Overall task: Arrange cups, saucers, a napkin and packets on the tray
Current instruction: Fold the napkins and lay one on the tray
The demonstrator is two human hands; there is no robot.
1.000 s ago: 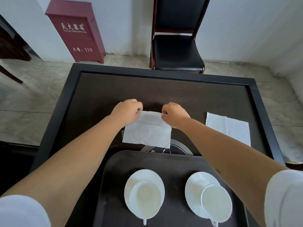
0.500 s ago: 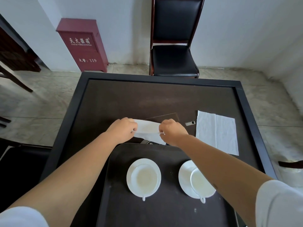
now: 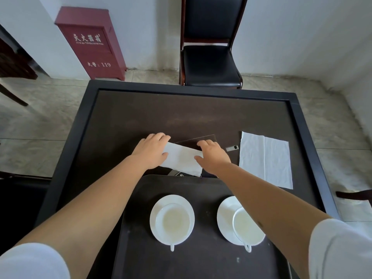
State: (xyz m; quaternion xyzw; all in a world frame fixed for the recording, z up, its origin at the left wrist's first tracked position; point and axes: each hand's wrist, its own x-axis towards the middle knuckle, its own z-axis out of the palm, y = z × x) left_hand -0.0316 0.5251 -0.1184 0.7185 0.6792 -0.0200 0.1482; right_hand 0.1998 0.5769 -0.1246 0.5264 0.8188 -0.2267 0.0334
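Note:
A folded white napkin (image 3: 182,159) lies as a narrow strip on the dark table, just beyond the far edge of the dark tray (image 3: 141,200). My left hand (image 3: 150,152) rests flat on its left end. My right hand (image 3: 213,156) lies with fingers spread on its right end. Neither hand grips it. On the tray stand two white cups, the left cup (image 3: 174,220) on its saucer (image 3: 156,210) and the right cup (image 3: 244,225) on its saucer (image 3: 223,213), handles towards me. My right forearm crosses over the right saucer.
A second white napkin (image 3: 265,158) lies unfolded on the table's right side, with a small silvery packet (image 3: 231,148) just left of it. A dark square panel (image 3: 198,140) sits in the tabletop. Beyond the table (image 3: 181,113) stand a black chair (image 3: 209,63) and a red cabinet (image 3: 92,43).
The napkin, held up by its top corners a second ago, was folded over into a narrow strip and now lies on the table. Both hands went from pinching it to lying flat.

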